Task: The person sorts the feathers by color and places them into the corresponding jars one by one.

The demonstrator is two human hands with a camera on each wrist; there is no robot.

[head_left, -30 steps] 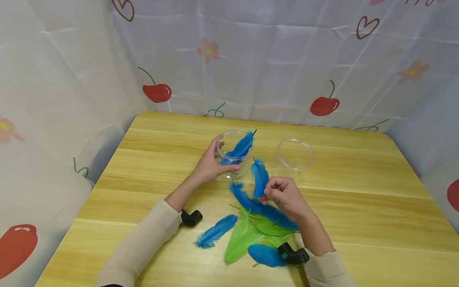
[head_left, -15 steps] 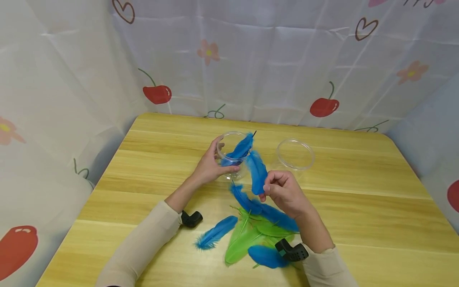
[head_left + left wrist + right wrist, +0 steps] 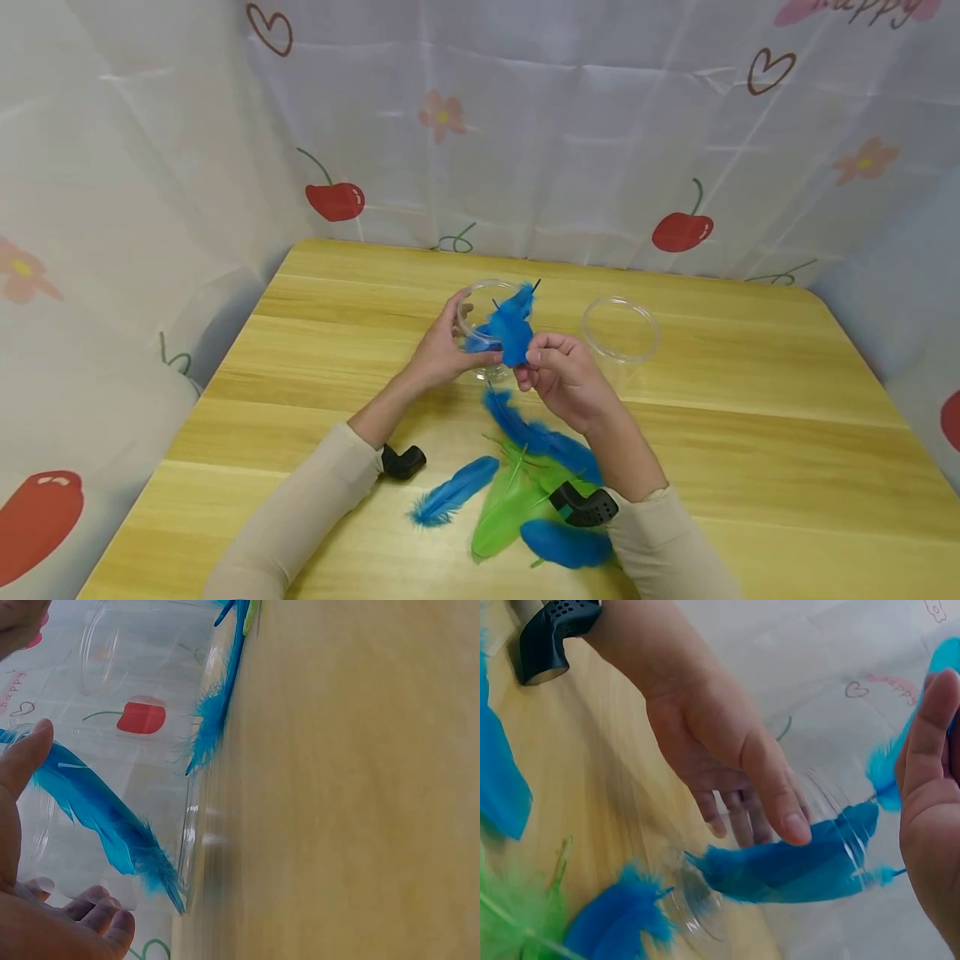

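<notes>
My left hand [image 3: 442,350] grips a clear plastic cup [image 3: 491,374] from its left side, fingers behind and thumb in front. Inside that cup leans a blue feather [image 3: 795,862], its dark quill poking past the rim in the head view. With thumb and fingers, my right hand [image 3: 570,379] pinches another blue feather [image 3: 513,340] by its broad end. This held feather is at the cup's near right rim, quill upward, overlapping the feather inside; whether they touch, I cannot tell.
A second clear cup [image 3: 621,359] stands to the right. Nearer me lie green feathers [image 3: 506,512] in a pile, with blue feathers [image 3: 543,437] over its far side. One blue feather [image 3: 453,490] lies left of it, another blue feather [image 3: 566,542] at its near right.
My right hand has moved left and away from me, carrying the pinched blue feather from beside the cup to its rim. The left hand and cup have stayed in place.
</notes>
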